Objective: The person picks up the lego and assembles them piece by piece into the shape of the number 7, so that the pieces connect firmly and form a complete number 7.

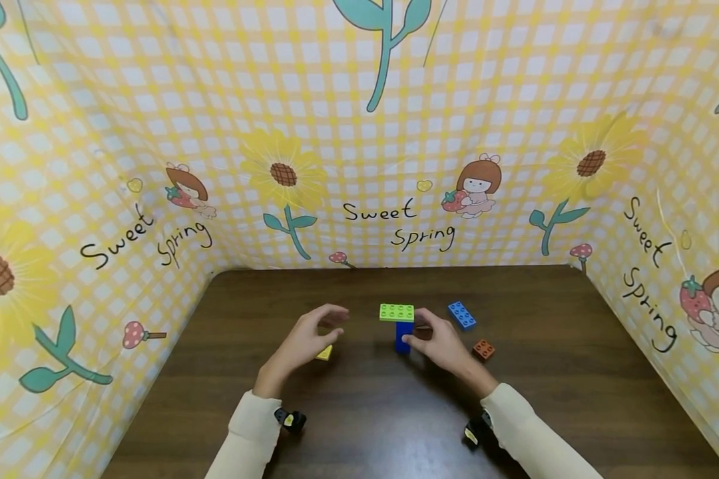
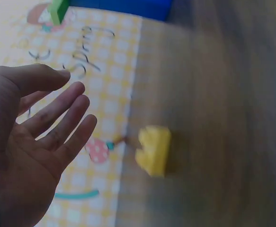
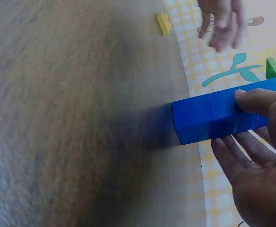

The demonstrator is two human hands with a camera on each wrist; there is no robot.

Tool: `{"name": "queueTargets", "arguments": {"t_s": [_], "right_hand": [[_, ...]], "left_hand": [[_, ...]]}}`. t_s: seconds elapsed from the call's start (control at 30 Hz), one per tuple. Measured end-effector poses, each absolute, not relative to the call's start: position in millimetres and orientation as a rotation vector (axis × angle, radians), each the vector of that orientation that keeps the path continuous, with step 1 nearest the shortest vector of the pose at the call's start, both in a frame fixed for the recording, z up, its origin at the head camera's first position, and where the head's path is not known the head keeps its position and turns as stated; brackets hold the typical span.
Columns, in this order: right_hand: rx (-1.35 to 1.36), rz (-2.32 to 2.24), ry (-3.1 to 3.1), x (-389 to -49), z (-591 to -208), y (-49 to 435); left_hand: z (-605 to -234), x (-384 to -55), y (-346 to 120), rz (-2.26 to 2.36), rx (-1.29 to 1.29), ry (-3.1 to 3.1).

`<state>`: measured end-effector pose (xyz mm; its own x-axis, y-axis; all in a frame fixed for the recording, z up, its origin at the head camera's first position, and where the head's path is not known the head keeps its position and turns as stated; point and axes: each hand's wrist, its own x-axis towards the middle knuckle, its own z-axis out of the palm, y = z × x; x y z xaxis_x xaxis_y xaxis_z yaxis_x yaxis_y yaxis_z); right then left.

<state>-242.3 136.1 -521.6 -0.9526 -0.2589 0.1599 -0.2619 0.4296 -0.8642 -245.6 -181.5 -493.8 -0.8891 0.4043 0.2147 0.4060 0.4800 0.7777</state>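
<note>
My right hand (image 1: 445, 342) grips a stack of blue bricks (image 1: 403, 336) between the thumb and fingers. Across the top of this upright stack lies a lime-green brick (image 1: 397, 312), jutting out to the left. At least three blue bricks (image 3: 194, 118) show in the right wrist view; whether the lowest one touches the table I cannot tell. My left hand (image 1: 304, 340) hovers left of the stack, its fingers loosely bent with nothing in them. Partly hidden beneath it, a yellow brick (image 1: 325, 353) lies on the table; its studs show in the left wrist view (image 2: 155, 150).
A light-blue brick (image 1: 461, 315) and a smaller orange-brown brick (image 1: 483, 350) lie right of my right hand. The dark wooden table (image 1: 359, 426) is bordered at the back and sides by yellow checked cloth (image 1: 359, 166).
</note>
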Motion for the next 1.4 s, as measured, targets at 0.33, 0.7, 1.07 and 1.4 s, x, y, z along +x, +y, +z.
{"name": "queueTargets", "arguments": {"t_s": [0.33,0.7,1.07,1.4], "right_hand": [[0.615,1.566,-2.668,-243,-515,155],[0.364,1.121,-2.743,-262,-506,201],[0.459,0.783,-2.915,-262,-523,214],[0.44,0.79,-2.882,-267,-527,213]], "left_hand": [[-520,-233,-218,-1.256,-0.623,-2.853],[-529,-230,-230,-1.196,-0.633,-2.92],[-534,-230,-224,-1.072,-0.766,-2.895],[-531,-232,-223,-1.021,-0.775,-2.892]]}}
